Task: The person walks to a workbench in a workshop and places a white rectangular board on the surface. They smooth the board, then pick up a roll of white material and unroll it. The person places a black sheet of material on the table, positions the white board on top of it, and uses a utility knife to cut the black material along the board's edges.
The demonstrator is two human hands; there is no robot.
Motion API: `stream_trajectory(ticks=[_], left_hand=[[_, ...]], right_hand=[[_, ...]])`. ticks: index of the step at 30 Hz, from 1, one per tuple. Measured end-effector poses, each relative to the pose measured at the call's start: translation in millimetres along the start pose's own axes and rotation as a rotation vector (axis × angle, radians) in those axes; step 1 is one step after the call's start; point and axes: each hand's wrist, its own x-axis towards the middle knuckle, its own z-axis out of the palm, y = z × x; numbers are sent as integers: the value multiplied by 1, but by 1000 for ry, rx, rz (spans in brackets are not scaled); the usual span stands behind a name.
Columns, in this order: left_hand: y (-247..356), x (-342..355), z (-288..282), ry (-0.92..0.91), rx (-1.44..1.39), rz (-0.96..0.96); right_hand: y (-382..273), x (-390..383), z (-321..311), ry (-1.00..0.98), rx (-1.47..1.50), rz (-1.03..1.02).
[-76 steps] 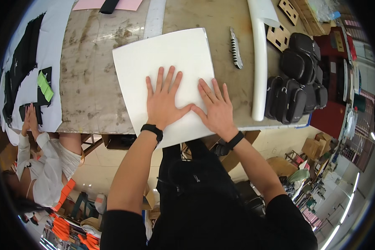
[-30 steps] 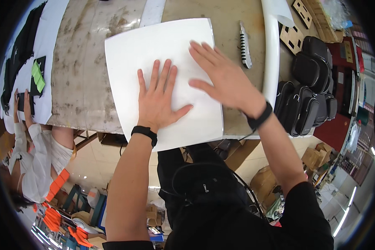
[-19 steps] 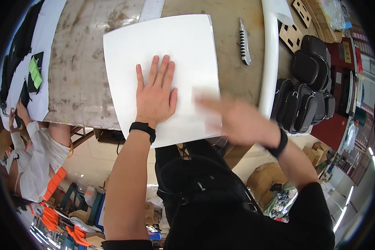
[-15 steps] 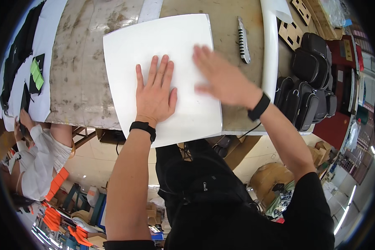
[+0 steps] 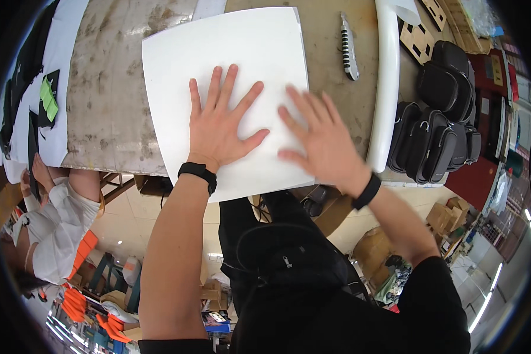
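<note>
A large white sheet [image 5: 177,71], or a thin stack of sheets, lies on the worktable with its near edge over the table's front edge. My left hand [image 5: 218,121] rests flat on its middle, fingers spread wide. Over the sheet's right part is my right hand [image 5: 324,135], fingers apart and slightly blurred; whether it touches the sheet I cannot tell. Neither hand holds anything. A utility knife [image 5: 348,50] with a black-and-white handle lies on the table to the right of the sheet.
Beyond the knife runs a white roll [image 5: 387,88]. Several black cases [image 5: 433,138] and a wooden piece with cutouts [image 5: 417,41] stand right of it. At the left, a person [image 5: 62,224] in white works beside black pieces on white material. The stained worktable [image 5: 109,88] lies between.
My right hand has come nearer along the sheet and its fingers have spread. My left hand's fingers and thumb have opened wider. The whole view has shifted slightly.
</note>
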Motion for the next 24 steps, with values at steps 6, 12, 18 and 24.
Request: stream_trajectory(ticks=[6,12,18,24], left_hand=[[-3,-4,1,-11,13,-17],[-3,-2,3,-10,-6,-12],[-2,-4,1,-15,-1,-25],[-2,-2,0,-44,-29,-29]], right_hand=[[-39,-41,17,14,32,194],[-23,8,24,112,-2,186],[-35,-25,16,80,40,200],[-38,-21,19,68,35,182]])
